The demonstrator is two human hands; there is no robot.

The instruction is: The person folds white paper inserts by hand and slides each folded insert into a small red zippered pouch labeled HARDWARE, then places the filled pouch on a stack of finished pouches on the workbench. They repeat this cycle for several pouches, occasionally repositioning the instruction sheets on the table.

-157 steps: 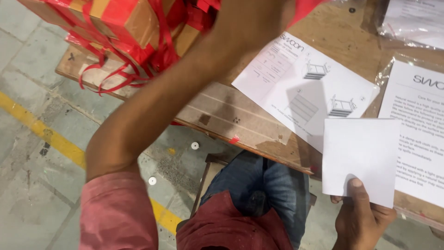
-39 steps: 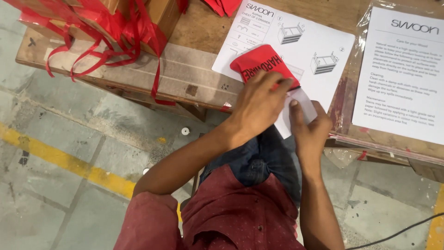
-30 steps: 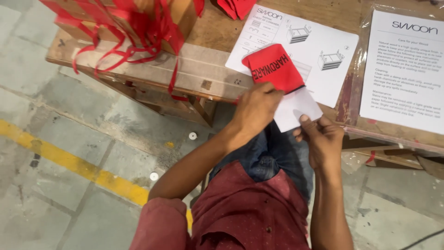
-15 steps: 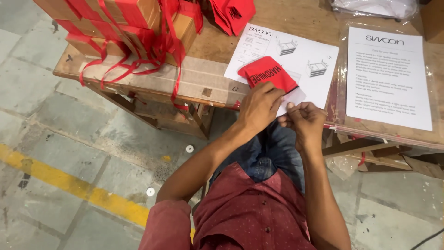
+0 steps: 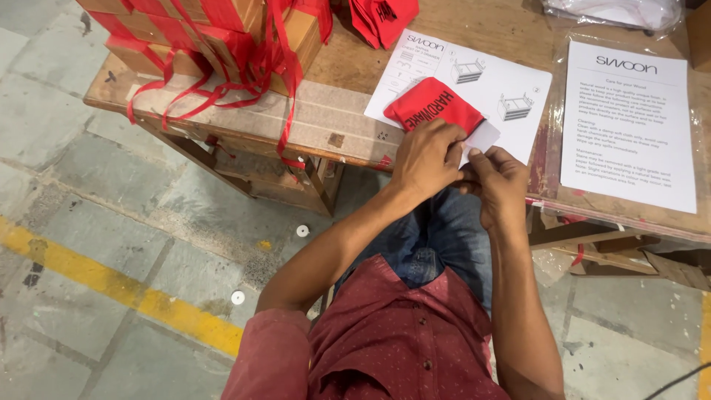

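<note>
On the wooden counter [image 5: 511, 22], both hands have drawn together since a moment ago: left hand [image 5: 426, 159] pinching the red pouch [image 5: 433, 107], right hand [image 5: 503, 181], at 3 o'clock, pinching the white card [image 5: 485, 137].

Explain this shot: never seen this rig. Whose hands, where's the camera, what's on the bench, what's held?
There is no machine: a seated person works with two bare hands. The one camera sits on that person's head and looks down, so you see their arms, red shirt and jeans from above.

Both hands meet at the edge of a wooden table. The left hand and right hand together pinch a small white card against a red fabric pouch with black lettering.

The pouch lies on a printed sheet with furniture drawings. To the right is a text sheet in a clear sleeve. At upper left are cardboard boxes tied with red ribbon, and more red pouches at the top.
</note>
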